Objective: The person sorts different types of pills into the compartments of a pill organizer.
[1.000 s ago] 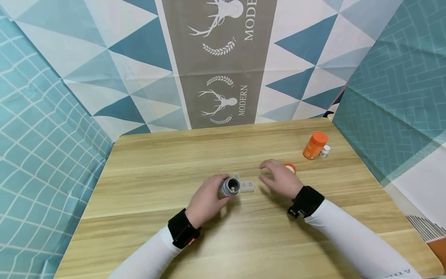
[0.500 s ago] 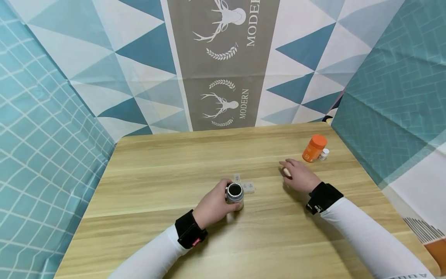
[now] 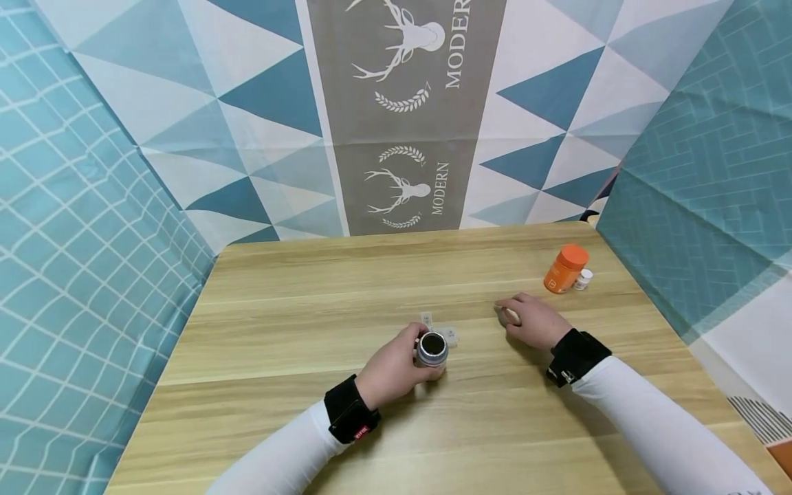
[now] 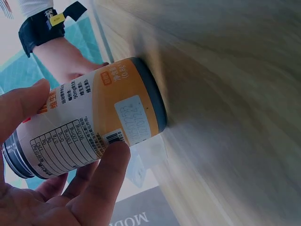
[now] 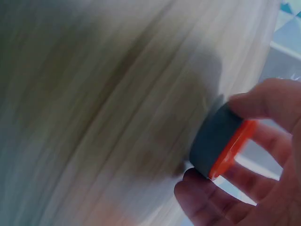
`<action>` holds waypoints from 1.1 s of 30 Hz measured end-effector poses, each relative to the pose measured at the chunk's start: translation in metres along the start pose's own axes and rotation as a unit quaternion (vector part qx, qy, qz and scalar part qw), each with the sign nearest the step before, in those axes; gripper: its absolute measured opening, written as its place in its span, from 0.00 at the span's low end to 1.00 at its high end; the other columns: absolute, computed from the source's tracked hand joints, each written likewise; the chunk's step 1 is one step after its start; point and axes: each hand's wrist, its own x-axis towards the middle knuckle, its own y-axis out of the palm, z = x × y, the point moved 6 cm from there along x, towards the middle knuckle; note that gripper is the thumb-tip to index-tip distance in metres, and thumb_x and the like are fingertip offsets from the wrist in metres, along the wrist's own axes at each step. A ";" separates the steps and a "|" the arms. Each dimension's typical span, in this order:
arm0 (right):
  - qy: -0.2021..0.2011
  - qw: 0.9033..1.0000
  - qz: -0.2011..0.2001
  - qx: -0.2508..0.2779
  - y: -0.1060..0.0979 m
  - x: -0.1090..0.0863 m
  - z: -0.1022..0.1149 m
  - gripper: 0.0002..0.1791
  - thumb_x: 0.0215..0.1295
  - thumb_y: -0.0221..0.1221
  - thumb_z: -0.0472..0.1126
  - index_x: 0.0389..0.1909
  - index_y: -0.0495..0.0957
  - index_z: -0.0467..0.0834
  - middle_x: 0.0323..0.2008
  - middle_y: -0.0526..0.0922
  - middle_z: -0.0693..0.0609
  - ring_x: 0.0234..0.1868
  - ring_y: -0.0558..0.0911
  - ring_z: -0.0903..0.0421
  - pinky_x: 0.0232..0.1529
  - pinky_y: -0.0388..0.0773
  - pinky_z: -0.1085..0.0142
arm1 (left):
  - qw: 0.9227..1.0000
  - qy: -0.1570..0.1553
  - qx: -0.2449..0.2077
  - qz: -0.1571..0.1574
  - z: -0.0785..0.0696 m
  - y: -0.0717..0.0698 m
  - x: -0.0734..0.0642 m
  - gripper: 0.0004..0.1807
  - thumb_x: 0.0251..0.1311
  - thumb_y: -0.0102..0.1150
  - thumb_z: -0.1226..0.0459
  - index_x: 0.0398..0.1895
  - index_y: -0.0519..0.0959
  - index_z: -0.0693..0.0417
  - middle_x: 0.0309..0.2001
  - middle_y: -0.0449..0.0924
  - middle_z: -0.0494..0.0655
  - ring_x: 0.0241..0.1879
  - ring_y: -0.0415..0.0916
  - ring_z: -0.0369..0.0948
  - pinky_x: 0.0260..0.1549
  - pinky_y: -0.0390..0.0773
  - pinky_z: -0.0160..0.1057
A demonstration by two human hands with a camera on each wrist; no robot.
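My left hand [image 3: 392, 368] grips an uncapped pill bottle [image 4: 89, 117] with a white and orange printed label and a dark base. The base is right at the table top, and the round mouth faces up in the head view. Off to the right, my right hand [image 3: 537, 323] pinches a grey screw cap [image 5: 214, 141] between thumb and fingers. An orange liner shows on the cap's inner side, which faces the palm. Just behind the bottle lies a small clear plastic pill case [image 3: 448, 335], partly covered by the bottle.
An orange jar [image 3: 566, 268] with an orange lid stands at the back right of the wooden table [image 3: 309, 282]. Beside it is a small white bottle [image 3: 583, 279]. Patterned cloth walls [image 3: 247, 124] border the table at the back and sides.
My right hand has moved right and picked up the cap that lay on the table. My left hand has shifted the bottle slightly right and nearer, over the pill case's near edge.
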 end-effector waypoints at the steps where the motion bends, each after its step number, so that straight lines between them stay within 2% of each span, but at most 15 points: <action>1: 0.005 1.000 0.001 0.023 -0.001 0.000 0.005 0.29 0.57 0.62 0.37 0.62 0.72 0.41 0.51 0.72 0.37 0.32 0.76 0.50 0.31 0.78 0.56 | 1.000 -0.001 -0.002 0.002 0.000 0.001 0.000 0.34 0.51 0.72 0.53 0.57 0.68 0.54 0.48 0.77 0.44 0.46 0.73 0.36 0.48 0.75 0.45; 3: 0.012 0.997 -0.009 0.077 -0.005 -0.001 0.019 0.30 0.58 0.62 0.37 0.64 0.70 0.42 0.52 0.69 0.39 0.31 0.75 0.53 0.28 0.78 0.60 | 1.000 -0.001 -0.008 0.004 -0.001 0.003 0.000 0.34 0.50 0.72 0.54 0.57 0.68 0.54 0.48 0.77 0.44 0.47 0.73 0.36 0.48 0.75 0.45; 6: -0.003 0.984 -0.056 0.170 -0.017 -0.004 0.049 0.29 0.57 0.62 0.34 0.62 0.70 0.40 0.54 0.66 0.40 0.39 0.76 0.51 0.39 0.81 0.55 | 1.000 0.006 -0.013 0.004 -0.003 0.006 0.001 0.33 0.50 0.72 0.54 0.56 0.69 0.53 0.47 0.77 0.43 0.46 0.73 0.35 0.48 0.76 0.44; 9: -0.039 0.959 -0.112 0.257 -0.028 -0.009 0.080 0.24 0.55 0.62 0.27 0.54 0.69 0.35 0.56 0.66 0.38 0.50 0.72 0.49 0.52 0.76 0.48 | 1.000 0.016 -0.019 0.002 -0.004 0.008 0.003 0.32 0.50 0.73 0.54 0.55 0.69 0.53 0.47 0.77 0.42 0.46 0.73 0.35 0.48 0.76 0.43; 11: -0.060 0.941 -0.132 0.305 -0.030 -0.012 0.097 0.21 0.54 0.61 0.24 0.48 0.66 0.34 0.58 0.67 0.38 0.52 0.71 0.49 0.53 0.74 0.46 | 0.999 0.022 -0.024 0.002 -0.004 0.010 0.004 0.32 0.50 0.73 0.55 0.55 0.69 0.53 0.47 0.77 0.42 0.46 0.73 0.35 0.48 0.76 0.43; 14: -0.083 0.926 -0.133 0.344 -0.026 -0.017 0.115 0.19 0.56 0.62 0.24 0.43 0.65 0.37 0.59 0.70 0.39 0.55 0.71 0.49 0.53 0.72 0.45 | 0.999 0.025 -0.025 0.006 -0.004 0.011 0.005 0.32 0.50 0.73 0.55 0.56 0.69 0.53 0.48 0.76 0.42 0.46 0.72 0.34 0.48 0.76 0.43; 19: -0.108 0.933 -0.105 0.328 -0.011 -0.022 0.132 0.17 0.59 0.66 0.33 0.39 0.66 0.43 0.58 0.75 0.41 0.56 0.72 0.52 0.50 0.74 0.48 | 0.999 0.025 -0.025 0.014 -0.005 0.011 0.006 0.33 0.51 0.72 0.54 0.57 0.68 0.53 0.51 0.76 0.44 0.48 0.71 0.34 0.49 0.75 0.43; 23: -0.139 0.941 -0.091 0.296 -0.003 -0.023 0.138 0.17 0.58 0.67 0.35 0.44 0.71 0.45 0.59 0.74 0.43 0.55 0.72 0.55 0.49 0.75 0.53 | 0.999 0.031 -0.021 0.020 -0.005 0.010 0.006 0.32 0.51 0.72 0.55 0.56 0.67 0.53 0.50 0.77 0.44 0.47 0.72 0.33 0.48 0.76 0.42; 29: -0.179 0.955 -0.097 0.215 -0.001 -0.024 0.145 0.21 0.57 0.68 0.40 0.51 0.76 0.47 0.61 0.73 0.52 0.60 0.68 0.56 0.55 0.73 0.52 | 0.999 0.046 -0.011 0.024 -0.006 0.007 0.006 0.33 0.52 0.72 0.55 0.58 0.65 0.50 0.52 0.78 0.45 0.50 0.72 0.33 0.48 0.77 0.42; 33: -0.182 0.955 -0.119 0.203 -0.002 -0.024 0.146 0.19 0.56 0.69 0.41 0.48 0.77 0.47 0.58 0.75 0.51 0.59 0.69 0.56 0.54 0.74 0.53 | 0.998 0.052 -0.005 0.024 -0.006 0.005 0.006 0.32 0.51 0.72 0.55 0.56 0.65 0.48 0.49 0.80 0.44 0.47 0.73 0.32 0.46 0.77 0.41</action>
